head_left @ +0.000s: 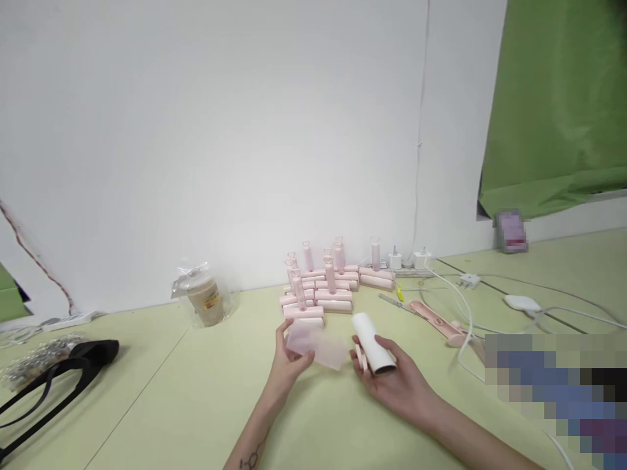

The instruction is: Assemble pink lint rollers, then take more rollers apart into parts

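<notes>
My left hand [288,360] pinches a translucent pale pink plastic cover [318,346] just above the table. My right hand [394,382] lies palm up and holds a white lint roller [372,343] whose pink frame shows at its left side. The two hands are close together, with the cover's right end near the roller. Right behind them stands a pile of assembled pink lint rollers [328,284] with their handles pointing up.
A wrapped drink cup [206,299] stands at the wall on the left. A black bag [59,378] lies at the far left. Loose pink handles [438,320], white cables, chargers [409,260] and a white mouse [522,302] lie to the right on the pale green table [171,405].
</notes>
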